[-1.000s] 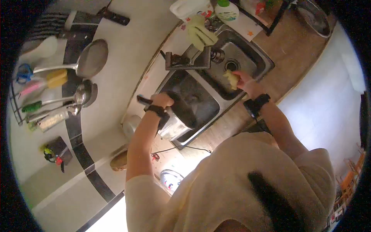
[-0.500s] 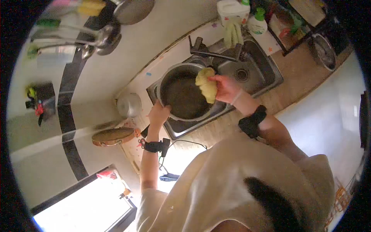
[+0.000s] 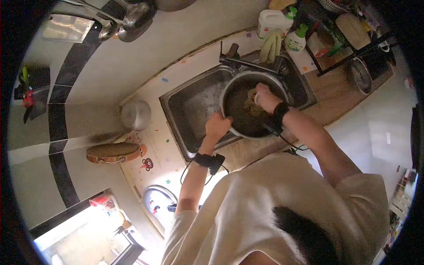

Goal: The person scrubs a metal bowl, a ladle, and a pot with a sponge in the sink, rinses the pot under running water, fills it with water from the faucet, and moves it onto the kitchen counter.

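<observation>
From my remote seat, I have the pot (image 3: 235, 100) over the right-hand part of the sink (image 3: 192, 106), covering the near edge there. It is wide and round, with a smooth, pale metal rim that catches the light. The inside is much darker, a dull brown-grey, and too dim for me to tell stains from shadow. Its mouth faces up toward my camera; I can't tell what bears its weight.

The left hand (image 3: 217, 126) is at the pot's near left side, fingers together and clamped on the rim, with the thumb lying along it. The right hand (image 3: 266, 98) reaches in over the right side, down inside the pot, at a cloth-like piece (image 3: 252, 107). That piece looks tan-yellow, crumpled and soft-edged, but it is blurred. I can't tell how the right fingers are set, as they are partly hidden. Both wrists wear black straps.

Left of the pot, the sink's large basin shows grey metal with pale blotches. A dark faucet (image 3: 249, 62) stands on the far side, near the pot's far rim. Beyond it I see yellow-green gloves (image 3: 270, 46), and just right of them a bottle with a green pump (image 3: 296, 40).
</observation>
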{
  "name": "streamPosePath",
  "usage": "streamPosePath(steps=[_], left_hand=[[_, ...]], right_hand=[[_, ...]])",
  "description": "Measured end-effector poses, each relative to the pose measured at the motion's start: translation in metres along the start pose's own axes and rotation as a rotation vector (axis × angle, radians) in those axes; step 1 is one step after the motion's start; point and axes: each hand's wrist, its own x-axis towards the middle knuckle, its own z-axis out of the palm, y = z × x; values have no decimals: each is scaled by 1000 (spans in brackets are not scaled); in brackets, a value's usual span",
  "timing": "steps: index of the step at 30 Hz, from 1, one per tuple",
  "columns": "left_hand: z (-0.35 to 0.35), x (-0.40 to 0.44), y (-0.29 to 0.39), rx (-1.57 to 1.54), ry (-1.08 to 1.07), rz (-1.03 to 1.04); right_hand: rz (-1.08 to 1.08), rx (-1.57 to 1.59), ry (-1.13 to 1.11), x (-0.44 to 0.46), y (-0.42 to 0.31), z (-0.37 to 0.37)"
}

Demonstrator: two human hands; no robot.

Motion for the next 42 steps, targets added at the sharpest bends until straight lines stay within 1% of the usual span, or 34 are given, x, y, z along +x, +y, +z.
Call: streamPosePath(steps=[1,3,4,7,8,9,10,11,13,14,15,16,17,19,22,23,24,27,28,29,32,34,35,38,40,42], left_hand=[[-3,-5,11,-34,-31,-4],[22,16,-12,-74,-94,16],[31,25,-20,-96,-124,23],[27,29,-14,14,-127,44],[25,29,-11,-7,-96,24],[21,29,-6,-29,-69,5],[18,30,-2,-52,-44,-14],[15,31,1,-21,-53,-36],[6,34,1,42,-75,-70],[5,33,1,8,-87,-67],[5,31,0,-30,-95,-69],[6,31,-1,-68,-99,-72],[12,34,-5,-33,-107,-32],[23,44,-14,41,-123,49],[25,54,-7,50,-119,97],[23,51,-5,48,-129,85],[17,48,0,46,-137,74],[18,41,-5,25,-146,36],[18,41,-7,15,-142,24],[18,40,-8,21,-129,23],[19,36,-5,23,-118,1],[19,38,-5,19,-125,-17],[18,37,-2,36,-107,-28],[14,33,7,54,-81,-51],[12,28,10,32,-118,-64],[11,27,9,-4,-126,-17]], right_hand=[[17,-7,-22,5,0,6],[73,93,-8,20,-3,29],[131,272,66,35,-8,58],[285,822,308,75,-26,149],[256,912,238,73,-30,154],[189,920,81,67,-32,149],[109,912,-83,59,-31,139],[-12,814,-307,48,-22,128],[-226,474,-678,31,-8,91],[-323,301,-818,24,1,70],[-373,173,-869,21,11,57],[-420,55,-900,25,22,47],[-463,-39,-904,33,28,37],[-558,-225,-807,59,34,37],[-700,-529,-622,92,24,63],[-738,-581,-550,95,21,74],[-686,-552,-603,94,-1,44],[-476,-170,-161,54,9,12],[-440,-108,-110,44,17,14],[-406,-80,-114,34,23,23],[-335,57,-400,-1,36,43],[-291,235,-557,-19,23,53],[-256,349,-613,-27,13,60],[-190,549,-651,-41,-16,75],[-232,493,-697,-46,-15,69],[-325,311,-779,-45,1,46]])
